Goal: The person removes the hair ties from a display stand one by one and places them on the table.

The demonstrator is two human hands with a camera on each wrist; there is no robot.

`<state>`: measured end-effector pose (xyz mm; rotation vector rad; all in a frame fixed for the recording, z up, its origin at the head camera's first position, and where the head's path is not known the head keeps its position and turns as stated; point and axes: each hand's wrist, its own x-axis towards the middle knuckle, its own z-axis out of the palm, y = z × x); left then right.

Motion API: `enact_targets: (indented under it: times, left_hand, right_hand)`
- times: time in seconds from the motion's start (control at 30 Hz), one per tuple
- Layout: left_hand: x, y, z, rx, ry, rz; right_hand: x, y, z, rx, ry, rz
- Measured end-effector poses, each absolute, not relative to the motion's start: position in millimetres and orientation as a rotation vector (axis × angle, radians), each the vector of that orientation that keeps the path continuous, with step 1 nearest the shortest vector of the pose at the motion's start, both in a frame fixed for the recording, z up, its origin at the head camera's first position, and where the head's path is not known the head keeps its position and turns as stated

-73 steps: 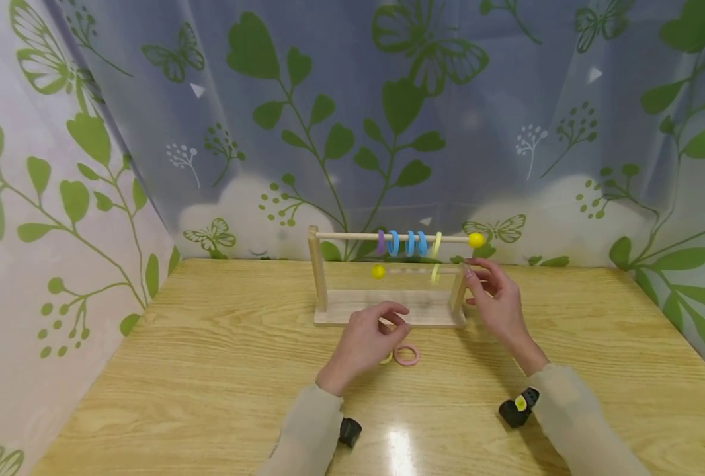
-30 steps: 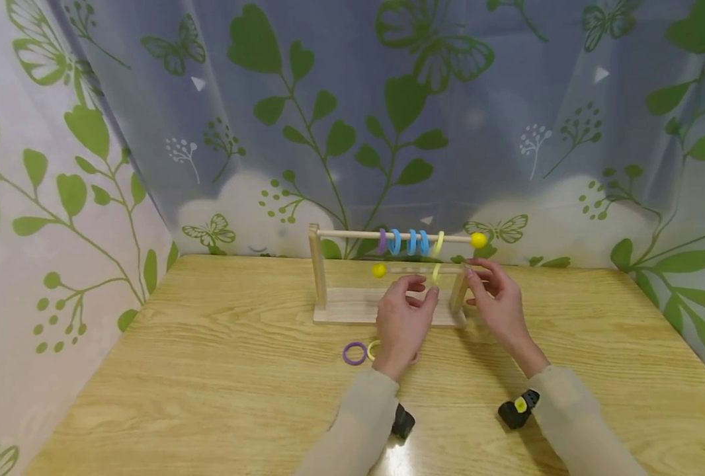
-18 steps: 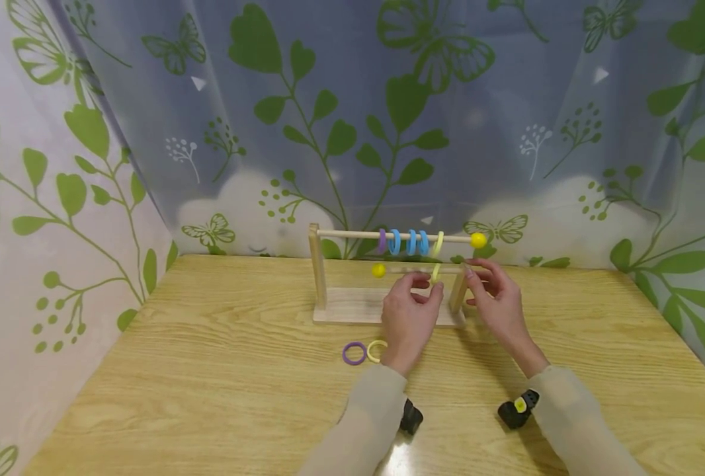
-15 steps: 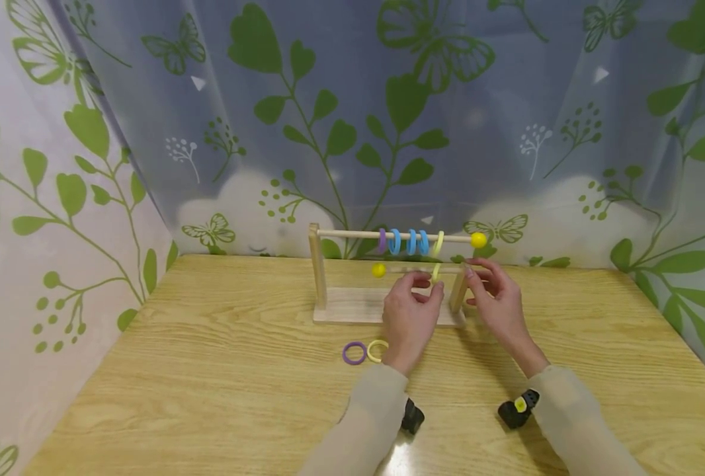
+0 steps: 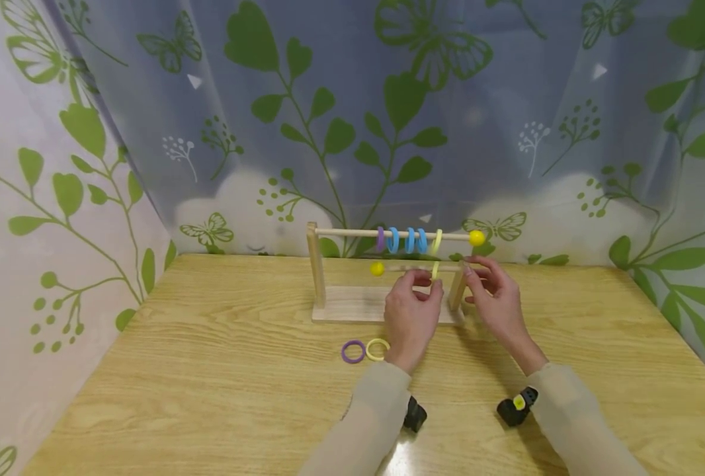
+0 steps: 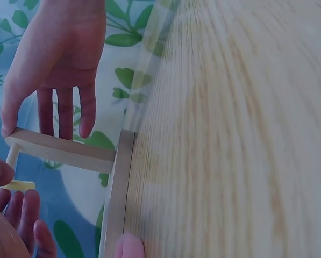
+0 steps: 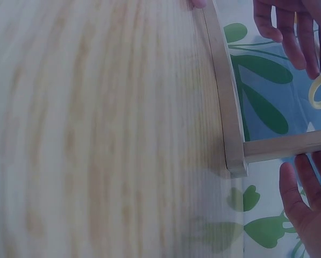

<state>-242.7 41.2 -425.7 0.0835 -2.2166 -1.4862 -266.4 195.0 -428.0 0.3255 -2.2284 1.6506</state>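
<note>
A wooden stand (image 5: pixel 352 305) has two rods that end in yellow balls. On the lower rod hangs a yellow ring (image 5: pixel 435 270), pinched between the thumb and a finger of my left hand (image 5: pixel 411 317); the left wrist view also shows this ring (image 6: pixel 21 185) on its rod. My right hand (image 5: pixel 498 297) holds the top of the stand's right post (image 5: pixel 457 291) with thumb and fingertips. The upper rod carries a purple ring (image 5: pixel 380 239), several blue rings (image 5: pixel 410 240) and another yellow ring (image 5: pixel 437 242).
On the table (image 5: pixel 221 370), in front of the stand, a purple ring (image 5: pixel 353 352) and a yellow ring (image 5: pixel 377 350) lie side by side. My left forearm covers the spot to their right. A patterned curtain (image 5: pixel 352 132) hangs behind the table.
My left hand has moved right and up to the lower rod and now pinches its yellow ring. It passed over the pink ring, which is now out of sight. My right hand has stayed put.
</note>
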Motion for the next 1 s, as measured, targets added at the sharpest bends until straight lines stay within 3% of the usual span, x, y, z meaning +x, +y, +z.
enact_targets:
  times: [1.0]
  left_hand:
    - [-242.0,34.3,-424.0,0.114,-2.178,-1.451]
  right_hand:
    - [-265.5,194.8,-427.5,0.325,-2.208,1.674]
